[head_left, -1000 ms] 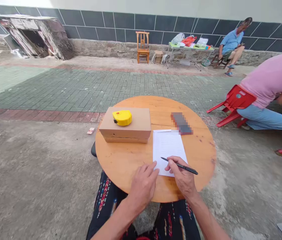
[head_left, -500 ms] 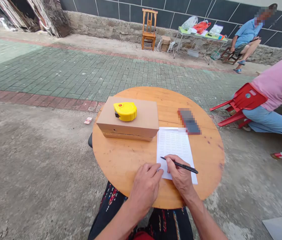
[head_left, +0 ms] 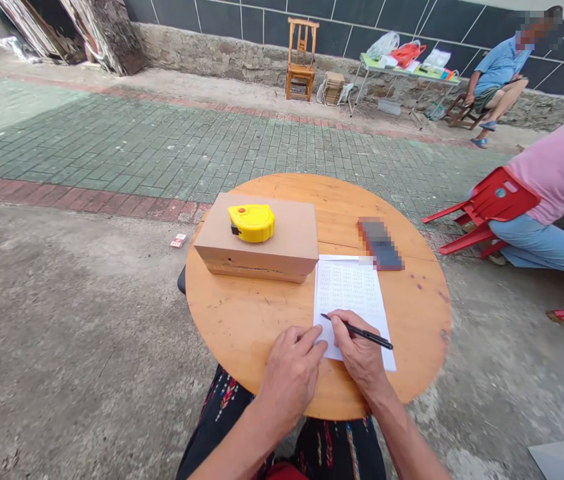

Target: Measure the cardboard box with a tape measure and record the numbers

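Note:
A white sheet of paper (head_left: 349,293) with rows of small writing lies on a round wooden table (head_left: 242,320). My right hand (head_left: 359,357) is closed around a black pen (head_left: 359,331), its tip resting on the sheet's lower left. My left hand (head_left: 289,373) lies next to it with fingers loosely curled, the fingertips pressing the paper's left edge. A cardboard box (head_left: 289,250) sits at the table's far left with a yellow tape measure (head_left: 252,222) on top.
A blurred dark flat object (head_left: 381,243) lies beyond the paper. A person in pink sits on a red plastic chair (head_left: 487,207) to the right. Farther back are a wooden chair (head_left: 302,60), a cluttered folding table (head_left: 402,67) and another seated person (head_left: 499,70).
The view tilted downward and slightly nearer, so the table sits lower-centre. Both hands stay on the paper, the pen tip barely shifted.

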The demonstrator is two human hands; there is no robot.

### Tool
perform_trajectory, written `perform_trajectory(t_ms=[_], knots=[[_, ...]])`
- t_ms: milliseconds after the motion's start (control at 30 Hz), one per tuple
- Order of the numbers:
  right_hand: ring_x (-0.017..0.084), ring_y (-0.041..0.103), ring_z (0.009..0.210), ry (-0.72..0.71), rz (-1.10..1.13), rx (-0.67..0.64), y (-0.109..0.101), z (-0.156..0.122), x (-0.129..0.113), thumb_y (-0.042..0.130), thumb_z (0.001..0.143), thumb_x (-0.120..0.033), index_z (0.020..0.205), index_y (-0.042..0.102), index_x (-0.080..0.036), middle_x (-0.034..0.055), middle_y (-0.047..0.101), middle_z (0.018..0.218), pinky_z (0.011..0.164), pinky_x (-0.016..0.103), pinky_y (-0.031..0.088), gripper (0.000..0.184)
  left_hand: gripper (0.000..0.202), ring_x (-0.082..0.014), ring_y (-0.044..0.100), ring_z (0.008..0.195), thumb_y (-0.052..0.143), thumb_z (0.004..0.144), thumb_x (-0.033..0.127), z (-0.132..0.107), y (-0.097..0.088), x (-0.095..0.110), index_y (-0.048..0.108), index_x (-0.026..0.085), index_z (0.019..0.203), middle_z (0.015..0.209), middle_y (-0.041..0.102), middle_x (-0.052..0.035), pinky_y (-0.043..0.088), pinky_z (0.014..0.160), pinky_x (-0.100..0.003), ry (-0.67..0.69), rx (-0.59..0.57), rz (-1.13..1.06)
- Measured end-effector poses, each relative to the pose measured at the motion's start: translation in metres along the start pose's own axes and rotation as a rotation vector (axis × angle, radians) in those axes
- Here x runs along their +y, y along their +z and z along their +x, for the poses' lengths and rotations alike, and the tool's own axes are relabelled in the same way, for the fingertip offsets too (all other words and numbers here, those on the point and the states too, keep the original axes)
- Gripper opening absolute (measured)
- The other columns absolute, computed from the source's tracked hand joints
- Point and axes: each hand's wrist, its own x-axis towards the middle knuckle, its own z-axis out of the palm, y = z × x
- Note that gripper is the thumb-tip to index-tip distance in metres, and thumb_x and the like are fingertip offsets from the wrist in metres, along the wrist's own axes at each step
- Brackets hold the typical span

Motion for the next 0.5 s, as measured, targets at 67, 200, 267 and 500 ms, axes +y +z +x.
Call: perform_trajectory(t_ms=[67, 200, 267, 500], knots=[[0.012, 0.05, 0.05, -0.006, -0.01, -0.005, -0.0001, 0.0004, -0.0006, 0.051, 0.093, -0.029, 0.086, 0.068, -0.019, -0.0017, 0.057, 0.059, 0.051, 0.025, 0.042, 0.021, 0.027, -0.0196, 0.049, 0.095, 0.05, 0.089, 0.008, 0.0005, -0.0008, 0.0004, 0.062, 0.02, 0.11, 0.129, 0.061, -0.0005, 0.052, 0.083, -0.037, -0.003, 0.0, -0.003], [0.012, 0.052, 0.051, -0.011, -0.035, -0.005, 0.0007, 0.0016, -0.0014, 0.051, 0.093, -0.029, 0.086, 0.069, -0.019, -0.0015, 0.059, 0.061, 0.051, 0.025, 0.042, 0.021, 0.028, -0.0201, 0.049, 0.095, 0.049, 0.089, 0.008, 0.0006, -0.0009, 0.0006, 0.062, 0.021, 0.111, 0.129, 0.06, -0.0001, 0.052, 0.083, -0.038, -0.007, -0.01, -0.008], [0.012, 0.052, 0.051, -0.012, -0.043, -0.004, 0.0012, 0.0021, -0.0015, 0.051, 0.093, -0.029, 0.086, 0.069, -0.019, -0.0015, 0.06, 0.061, 0.051, 0.025, 0.042, 0.021, 0.028, -0.0203, 0.049, 0.096, 0.049, 0.089, 0.008, 0.0006, -0.0008, 0.0003, 0.062, 0.021, 0.11, 0.129, 0.06, -0.0007, 0.052, 0.084, -0.038, -0.007, -0.019, -0.003], [0.013, 0.052, 0.052, -0.013, -0.042, -0.01, 0.0007, 0.0017, -0.0001, 0.051, 0.093, -0.029, 0.086, 0.069, -0.02, -0.0006, 0.062, 0.065, 0.051, 0.025, 0.042, 0.021, 0.029, -0.0203, 0.049, 0.096, 0.045, 0.091, 0.008, 0.0007, -0.0012, -0.0008, 0.062, 0.021, 0.11, 0.13, 0.06, -0.0011, 0.052, 0.084, -0.039, -0.009, -0.036, 0.004]])
